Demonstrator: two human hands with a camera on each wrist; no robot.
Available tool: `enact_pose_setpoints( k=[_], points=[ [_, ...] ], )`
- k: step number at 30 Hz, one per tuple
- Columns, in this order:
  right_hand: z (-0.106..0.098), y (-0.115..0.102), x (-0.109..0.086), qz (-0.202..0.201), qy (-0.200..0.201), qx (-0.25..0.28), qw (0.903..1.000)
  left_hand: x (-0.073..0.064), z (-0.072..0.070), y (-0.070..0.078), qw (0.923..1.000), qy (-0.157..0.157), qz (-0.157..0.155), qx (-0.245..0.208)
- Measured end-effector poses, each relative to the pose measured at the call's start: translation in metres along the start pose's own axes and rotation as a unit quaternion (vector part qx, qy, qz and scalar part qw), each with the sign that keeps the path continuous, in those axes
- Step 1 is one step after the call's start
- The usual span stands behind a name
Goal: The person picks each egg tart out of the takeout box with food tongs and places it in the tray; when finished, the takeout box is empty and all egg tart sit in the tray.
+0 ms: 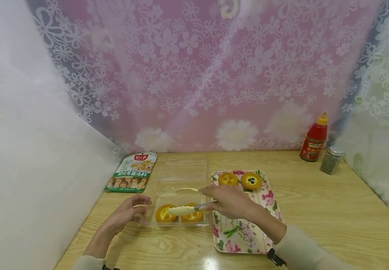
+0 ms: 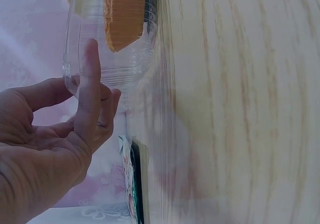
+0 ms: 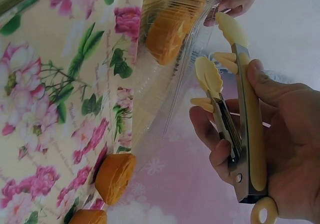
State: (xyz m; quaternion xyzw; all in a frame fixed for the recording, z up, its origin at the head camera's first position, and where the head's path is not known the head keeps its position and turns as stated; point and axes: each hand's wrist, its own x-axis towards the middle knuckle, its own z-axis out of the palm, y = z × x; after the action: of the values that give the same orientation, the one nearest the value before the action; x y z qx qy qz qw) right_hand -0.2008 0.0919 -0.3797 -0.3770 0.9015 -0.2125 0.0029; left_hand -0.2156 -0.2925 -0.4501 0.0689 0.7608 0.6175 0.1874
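Note:
Two egg tarts sit side by side in the near part of a clear plastic container, whose lid is folded back. My left hand is at the container's left edge; in the left wrist view its fingers reach about the corner, loosely bent, and one fingertip meets the rim. My right hand holds food tongs with cream-coloured tips, thumb on one arm and fingers on the other. The tongs' arms are spread apart with nothing between the tips, which overlap the tarts in the head view.
A flowered tray lies right of the container, with two more tarts at its far end, one topped with dark berries. A green and white food pouch lies back left. A red sauce bottle and a seasoning jar stand back right.

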Motion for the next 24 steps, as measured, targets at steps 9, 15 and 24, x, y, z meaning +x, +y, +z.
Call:
enact_pose_setpoints(
  k=[9, 15, 24],
  points=[
    [0.005, -0.011, 0.013, 0.02, -0.026, -0.002, 0.9995, -0.001, 0.0, -0.001, 1.0, 0.002, 0.002, 0.002],
    [0.011, -0.018, 0.022, 0.031, -0.046, 0.009, 0.9984, 0.0, -0.001, 0.0, 0.9999, 0.0, 0.007, 0.009],
    [0.022, -0.016, 0.03, 0.043, -0.061, 0.03, 0.9968, 0.0, 0.001, -0.001, 1.0, 0.002, 0.005, 0.004]
  ],
)
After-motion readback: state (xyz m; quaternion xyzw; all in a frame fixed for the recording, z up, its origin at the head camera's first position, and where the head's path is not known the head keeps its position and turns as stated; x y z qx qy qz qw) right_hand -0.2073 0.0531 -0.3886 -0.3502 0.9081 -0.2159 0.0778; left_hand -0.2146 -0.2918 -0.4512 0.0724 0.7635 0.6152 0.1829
